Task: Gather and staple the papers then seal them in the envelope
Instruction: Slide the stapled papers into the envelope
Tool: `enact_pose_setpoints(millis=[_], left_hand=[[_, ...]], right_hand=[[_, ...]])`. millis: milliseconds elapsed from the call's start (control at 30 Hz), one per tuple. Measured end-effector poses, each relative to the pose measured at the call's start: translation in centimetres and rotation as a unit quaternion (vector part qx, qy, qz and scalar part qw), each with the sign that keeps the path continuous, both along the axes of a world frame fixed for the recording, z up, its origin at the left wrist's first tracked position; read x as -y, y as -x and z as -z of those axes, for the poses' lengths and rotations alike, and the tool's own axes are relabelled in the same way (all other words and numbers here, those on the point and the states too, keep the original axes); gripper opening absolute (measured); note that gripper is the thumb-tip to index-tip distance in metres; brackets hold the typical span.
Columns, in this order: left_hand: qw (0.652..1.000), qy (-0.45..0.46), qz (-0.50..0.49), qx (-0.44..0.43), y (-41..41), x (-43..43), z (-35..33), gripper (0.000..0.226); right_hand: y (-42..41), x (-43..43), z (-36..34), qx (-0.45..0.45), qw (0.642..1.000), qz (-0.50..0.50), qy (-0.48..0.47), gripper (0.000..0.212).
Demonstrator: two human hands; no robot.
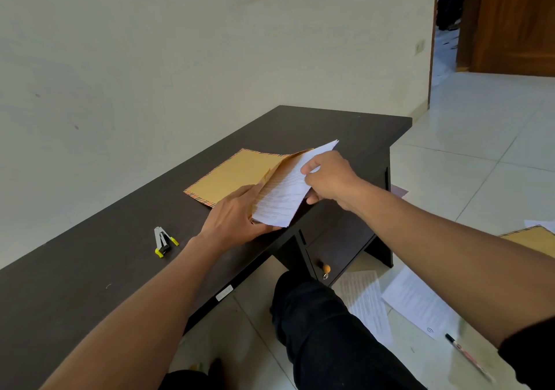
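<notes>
A brown envelope [232, 173] with a striped border lies flat on the dark desk [90, 269]. Its mouth faces right and is lifted open. My left hand [237, 215] holds the near corner of that open end. My right hand [329, 178] grips a folded bundle of printed white papers [285, 191], whose left edge sits inside the envelope's mouth. A small silver and yellow stapler [163, 241] lies on the desk to the left of my left hand, apart from both hands.
The desk runs along a pale wall and has a drawer with a round knob [326, 268] below. On the tiled floor at right lie loose printed sheets [416, 299], a pen [462, 352] and another brown envelope [528, 236]. My knee [303, 293] is under the desk edge.
</notes>
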State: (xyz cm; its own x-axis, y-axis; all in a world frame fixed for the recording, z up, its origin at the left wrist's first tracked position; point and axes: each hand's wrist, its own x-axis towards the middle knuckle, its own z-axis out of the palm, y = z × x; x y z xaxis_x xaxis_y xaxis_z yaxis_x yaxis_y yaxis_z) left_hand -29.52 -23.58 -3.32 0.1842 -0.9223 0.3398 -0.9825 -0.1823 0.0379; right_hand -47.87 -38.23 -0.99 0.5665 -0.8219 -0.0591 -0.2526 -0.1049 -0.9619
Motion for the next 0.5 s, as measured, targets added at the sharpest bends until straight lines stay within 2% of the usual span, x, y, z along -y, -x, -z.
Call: enact_pose_setpoints(millis=[67,233,400,500], left_hand=[[1.0,0.016,0.02,-0.003,0.4,-0.1,0.0,0.102],[0.998,0.032,0.055,-0.009,1.4,0.0,-0.3,0.096],[0.999,0.028,0.038,-0.023,0.6,-0.5,-0.3,0.099],[0.999,0.028,0.024,-0.029,-0.3,-0.9,-0.1,0.103]], right_hand=[[-1.1,-0.4,-0.3,0.001,1.0,0.001,-0.002,0.015],[-4.0,-0.7,-1.0,-0.029,0.999,-0.028,0.024,0.011],[-5.3,-0.7,-1.1,-0.022,0.997,-0.005,-0.07,0.01],[-5.5,-1.0,-1.2,-0.049,0.997,-0.004,-0.066,0.004]])
